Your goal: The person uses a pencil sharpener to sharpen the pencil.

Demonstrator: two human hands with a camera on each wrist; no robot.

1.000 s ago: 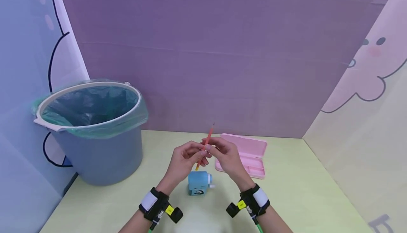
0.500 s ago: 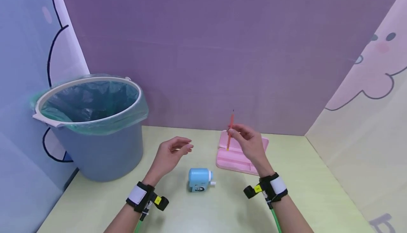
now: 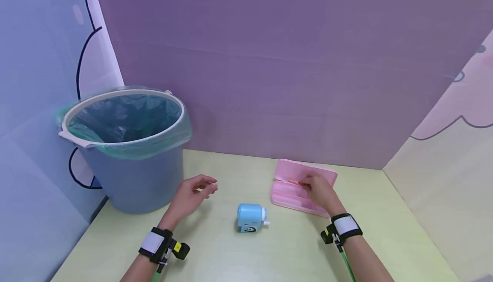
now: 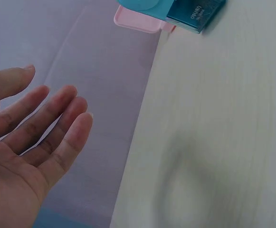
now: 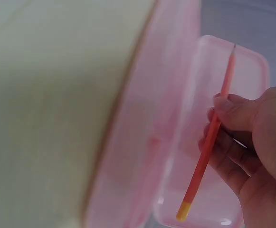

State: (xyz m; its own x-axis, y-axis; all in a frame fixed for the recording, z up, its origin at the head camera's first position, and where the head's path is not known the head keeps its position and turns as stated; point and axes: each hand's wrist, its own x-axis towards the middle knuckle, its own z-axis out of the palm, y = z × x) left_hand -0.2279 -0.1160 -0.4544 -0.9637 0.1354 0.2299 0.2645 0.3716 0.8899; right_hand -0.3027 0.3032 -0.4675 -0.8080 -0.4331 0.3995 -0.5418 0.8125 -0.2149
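My right hand (image 3: 319,191) pinches an orange pencil (image 5: 209,147) between thumb and fingers over the open pink pencil case (image 3: 289,202). In the right wrist view the pencil has a dark sharpened tip and a yellow end, and the case's lid lies behind it. My left hand (image 3: 191,196) hovers above the table left of a blue pencil sharpener (image 3: 249,217), holding nothing. Its fingers are loosely bent in the left wrist view, where part of the sharpener (image 4: 187,12) shows at the top. The sharpener has a white crank on its right side and a panda picture.
A large blue-grey bin (image 3: 135,183) with a green plastic liner stands at the left of the pale table (image 3: 285,252). A purple backdrop (image 3: 262,81) rises behind the table, and patterned panels stand at both sides.
Both hands held the pencil at first; my left hand has let go and moved left. My right hand has carried the pencil right and lowered it to the pencil case.
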